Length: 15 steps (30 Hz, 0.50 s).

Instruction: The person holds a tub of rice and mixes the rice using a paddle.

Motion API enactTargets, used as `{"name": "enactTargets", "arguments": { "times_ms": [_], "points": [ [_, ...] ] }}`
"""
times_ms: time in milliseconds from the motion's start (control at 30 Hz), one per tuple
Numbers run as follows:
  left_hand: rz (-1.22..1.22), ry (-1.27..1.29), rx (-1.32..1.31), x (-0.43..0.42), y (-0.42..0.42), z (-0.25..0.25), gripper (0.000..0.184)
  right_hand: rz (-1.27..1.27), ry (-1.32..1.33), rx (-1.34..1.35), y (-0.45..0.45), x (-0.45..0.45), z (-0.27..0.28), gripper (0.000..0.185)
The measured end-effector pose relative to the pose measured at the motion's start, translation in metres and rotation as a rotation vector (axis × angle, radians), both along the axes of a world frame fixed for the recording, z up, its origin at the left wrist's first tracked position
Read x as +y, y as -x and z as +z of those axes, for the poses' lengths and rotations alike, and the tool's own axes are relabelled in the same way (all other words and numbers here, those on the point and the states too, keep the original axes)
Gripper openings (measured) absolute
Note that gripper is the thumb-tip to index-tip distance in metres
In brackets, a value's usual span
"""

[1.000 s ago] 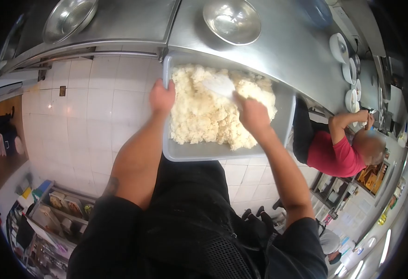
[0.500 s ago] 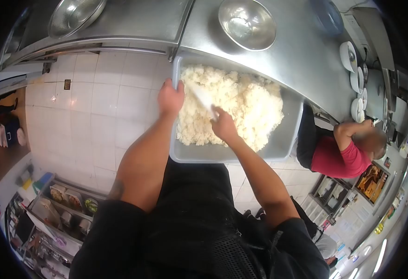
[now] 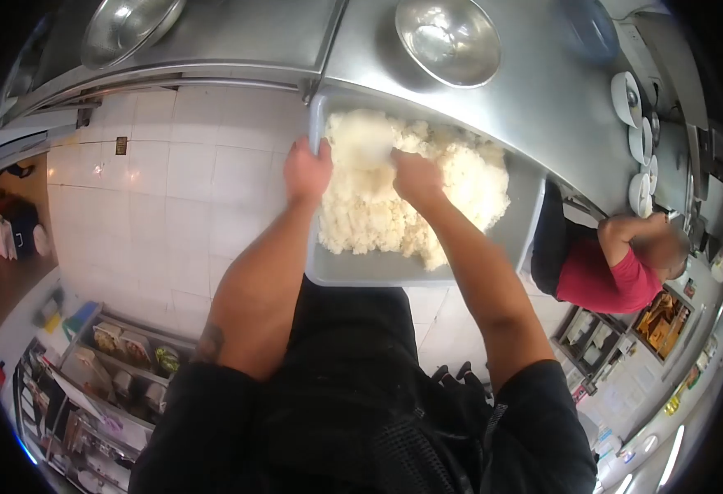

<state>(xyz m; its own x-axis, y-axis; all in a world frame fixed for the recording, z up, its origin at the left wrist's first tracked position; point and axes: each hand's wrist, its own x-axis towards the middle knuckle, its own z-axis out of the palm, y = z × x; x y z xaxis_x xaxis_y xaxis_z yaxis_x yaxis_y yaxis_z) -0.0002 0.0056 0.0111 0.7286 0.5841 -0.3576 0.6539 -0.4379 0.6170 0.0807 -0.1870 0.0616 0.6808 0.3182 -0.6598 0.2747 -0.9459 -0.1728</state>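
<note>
Steel counter [image 3: 534, 90], hands [image 3: 308, 171] [image 3: 419, 179] tight on tub [image 3: 361, 270], paddle [image 3: 375, 142].

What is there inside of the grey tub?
Cooked white rice, and a blurred pale paddle in the right hand. The tub shows bare bottom along its near side; the bottom beneath the rice is covered and unseen.

You're in commercial kitchen. Your landmark: steel counter [image 3: 543, 95]. On it: metal bowl [image 3: 448, 43]. At its right end: white bowls [image 3: 626, 99]. At its near edge: large tub [image 3: 378, 268] of grainy white food [image 3: 370, 221]. Beside it: person in red shirt [image 3: 600, 276]. Below it: tiled floor [image 3: 172, 173].
</note>
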Motion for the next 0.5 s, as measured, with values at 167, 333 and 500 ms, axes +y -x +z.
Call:
{"name": "enactTargets", "arguments": {
  "times_ms": [167,333,500],
  "points": [
    [-0.023,-0.041,-0.035,-0.002,0.002,-0.010,0.038,-0.290,-0.323,0.013,0.065,-0.026,-0.015,0.056],
    [-0.020,-0.034,-0.019,-0.003,-0.001,-0.011,0.039,0.187,0.153,0.007,-0.002,-0.027,0.078,0.061],
    [-0.014,-0.051,-0.036,-0.003,0.000,-0.012,0.039,0.218,0.104,-0.084,-0.011,0.014,0.010,0.045]
  ]
}}
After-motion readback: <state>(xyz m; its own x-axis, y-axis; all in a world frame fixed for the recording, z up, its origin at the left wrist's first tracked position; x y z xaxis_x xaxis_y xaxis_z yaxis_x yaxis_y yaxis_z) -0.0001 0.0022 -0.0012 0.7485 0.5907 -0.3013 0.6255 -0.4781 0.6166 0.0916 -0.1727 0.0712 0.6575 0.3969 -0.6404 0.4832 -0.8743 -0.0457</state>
